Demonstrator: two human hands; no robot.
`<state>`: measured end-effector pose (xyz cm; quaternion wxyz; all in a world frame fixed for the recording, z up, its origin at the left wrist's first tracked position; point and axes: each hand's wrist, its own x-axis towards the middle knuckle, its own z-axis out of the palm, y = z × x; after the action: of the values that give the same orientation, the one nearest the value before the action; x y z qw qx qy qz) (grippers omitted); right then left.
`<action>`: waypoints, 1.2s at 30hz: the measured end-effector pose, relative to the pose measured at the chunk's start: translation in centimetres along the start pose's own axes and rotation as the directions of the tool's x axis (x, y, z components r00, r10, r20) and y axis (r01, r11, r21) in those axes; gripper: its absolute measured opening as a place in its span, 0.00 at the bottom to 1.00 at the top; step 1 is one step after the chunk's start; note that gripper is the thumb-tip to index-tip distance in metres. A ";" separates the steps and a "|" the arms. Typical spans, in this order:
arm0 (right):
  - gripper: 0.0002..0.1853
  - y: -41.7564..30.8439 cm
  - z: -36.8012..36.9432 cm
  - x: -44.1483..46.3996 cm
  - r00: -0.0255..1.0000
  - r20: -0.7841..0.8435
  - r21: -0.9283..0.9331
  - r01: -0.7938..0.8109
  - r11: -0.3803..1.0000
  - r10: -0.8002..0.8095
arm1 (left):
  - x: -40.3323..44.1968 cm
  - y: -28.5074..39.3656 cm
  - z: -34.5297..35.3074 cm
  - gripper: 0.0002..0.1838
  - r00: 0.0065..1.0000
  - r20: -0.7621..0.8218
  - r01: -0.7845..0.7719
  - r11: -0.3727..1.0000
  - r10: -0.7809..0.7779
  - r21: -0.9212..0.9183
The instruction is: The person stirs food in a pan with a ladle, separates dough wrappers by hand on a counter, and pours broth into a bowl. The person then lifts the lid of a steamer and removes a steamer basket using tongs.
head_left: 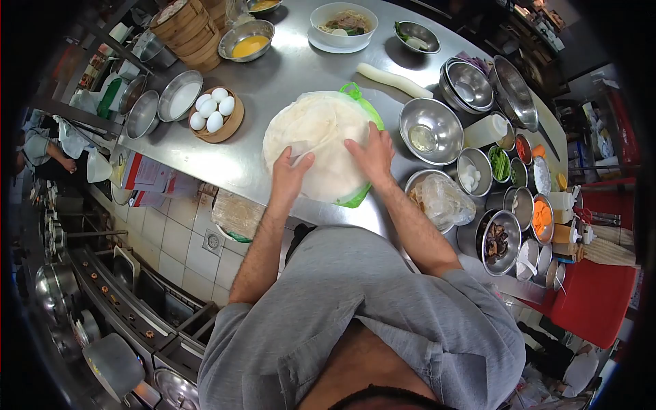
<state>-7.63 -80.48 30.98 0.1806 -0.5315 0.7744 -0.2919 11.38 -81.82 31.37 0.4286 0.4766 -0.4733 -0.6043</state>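
A round stack of thin, pale sheets that look like dough wrappers (pixel 311 126) lies on the steel table, with a green plastic bag (pixel 360 197) showing under its right and lower edge. On the near left part of the stack rests my left hand (pixel 292 171), thumb and forefinger apart, a translucent fold between them. My right hand (pixel 372 156) is at the right edge, its thumb on the top sheet and its other fingers spread over the side by the green bag. A crease crosses the top sheet between the two hands.
Left of the stack sits a round wooden container of white eggs (pixel 217 113). A long white radish-like piece (pixel 393 80) lies beyond. Metal bowls (pixel 430 130) and a clear plastic bag (pixel 444 200) crowd the right. A noodle bowl (pixel 344 26) stands at the back.
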 end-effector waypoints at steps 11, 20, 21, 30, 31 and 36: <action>0.07 0.4 0.9 3.1 0.991 -0.094 -0.071 0.091 0.993 -0.098 | -0.8 -0.2 1.5 0.19 0.963 -0.187 -0.114 0.924 0.193 0.365; 0.26 -2.1 1.5 -1.2 0.852 -0.226 -0.068 0.469 0.881 -0.471 | -0.1 -2.5 2.4 0.20 0.913 -0.179 -0.208 0.795 0.367 0.571; 0.26 -1.8 2.2 -2.1 0.854 -0.221 -0.068 0.469 0.881 -0.472 | 0.1 -2.8 2.3 0.20 0.914 -0.183 -0.202 0.797 0.363 0.570; 0.41 0.0 3.7 -3.5 0.905 0.123 -0.178 0.423 0.888 -0.407 | 3.9 -1.1 -3.5 0.16 0.944 -0.121 -0.232 0.880 0.306 0.414; 0.41 0.1 3.8 -3.6 0.905 0.125 -0.176 0.423 0.889 -0.406 | 4.7 -0.9 -4.3 0.15 0.954 -0.112 -0.207 0.880 0.278 0.427; 0.41 0.2 3.8 -3.5 0.899 0.134 -0.208 0.436 0.875 -0.416 | 5.1 2.1 -4.9 0.18 0.993 -0.096 -0.035 0.963 0.063 0.266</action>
<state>-4.18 -78.16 27.83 0.0810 -0.7183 0.6587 -0.2088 15.42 -87.98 32.09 0.4001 0.5483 -0.5383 -0.4994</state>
